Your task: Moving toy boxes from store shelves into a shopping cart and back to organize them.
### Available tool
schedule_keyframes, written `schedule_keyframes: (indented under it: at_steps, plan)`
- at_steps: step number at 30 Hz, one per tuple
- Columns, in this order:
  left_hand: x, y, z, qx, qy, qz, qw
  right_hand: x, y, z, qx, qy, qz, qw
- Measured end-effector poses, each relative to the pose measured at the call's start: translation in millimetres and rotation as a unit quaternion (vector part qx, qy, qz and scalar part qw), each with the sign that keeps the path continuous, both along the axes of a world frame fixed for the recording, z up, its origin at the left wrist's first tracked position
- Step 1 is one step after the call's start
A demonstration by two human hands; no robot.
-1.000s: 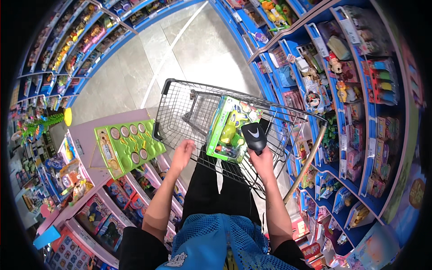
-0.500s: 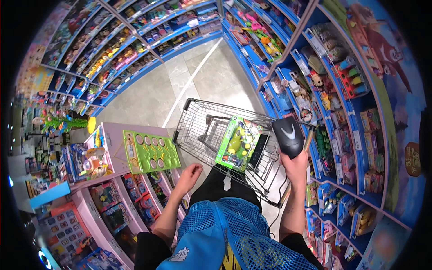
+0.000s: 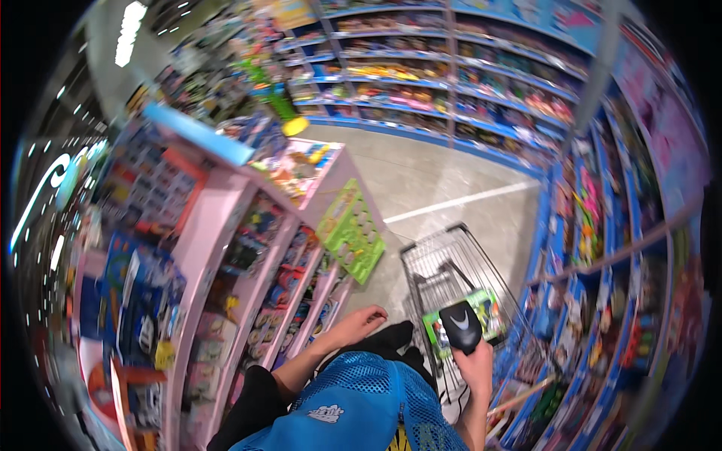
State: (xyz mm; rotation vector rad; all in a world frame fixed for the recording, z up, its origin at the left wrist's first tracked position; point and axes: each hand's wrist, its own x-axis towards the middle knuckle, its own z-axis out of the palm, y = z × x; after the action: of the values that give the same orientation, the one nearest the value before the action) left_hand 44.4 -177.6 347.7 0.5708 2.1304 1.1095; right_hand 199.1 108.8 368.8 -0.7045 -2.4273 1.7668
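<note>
My right hand (image 3: 474,366) is wrapped round the grip of a black handheld barcode scanner (image 3: 461,328), held above a wire shopping cart (image 3: 445,248). Below the scanner, a boxed toy with a green border (image 3: 490,311) lies in the cart; the scanner hides part of it. My left hand (image 3: 364,323) hangs in front of my thighs, holding nothing, its fingers loosely bent and a little apart. It touches neither the cart nor the pink shelf unit (image 3: 233,207) on my left.
A lime-green panel with round pieces (image 3: 352,233) hangs on the shelf unit's end. Blue shelves (image 3: 492,143) full of toys run along the back and right. Tiled floor (image 3: 398,180) with a white line lies ahead. A green plant-like toy (image 3: 282,105) stands at the far left.
The view has swung left, so the shelves and cart appear further right, with blur. The scanner, earlier beside the boxed toy, now covers part of it. My left hand remains free.
</note>
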Motion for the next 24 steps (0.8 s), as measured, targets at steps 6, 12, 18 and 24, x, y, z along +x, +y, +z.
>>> schedule_keyframes:
  at_steps: [6, 12, 18, 24]
  plan:
    - [22, -50, -1, 0.029, 0.052, 0.093, 0.994, -39, -19, -3, 0.019, 0.044, 0.113, 0.992]
    - [26, -77, 3, 0.042, 0.021, 0.191, 0.980, -84, -51, 35, 0.036, 0.012, 0.195, 0.980]
    - [20, -121, -3, 0.083, 0.015, 0.241, 0.967, -109, -106, 46, 0.068, -0.020, 0.273, 0.959]
    - [-7, -178, 3, 0.074, 0.075, 0.261, 0.960, -133, -175, 53, 0.093, -0.066, 0.327, 0.938]
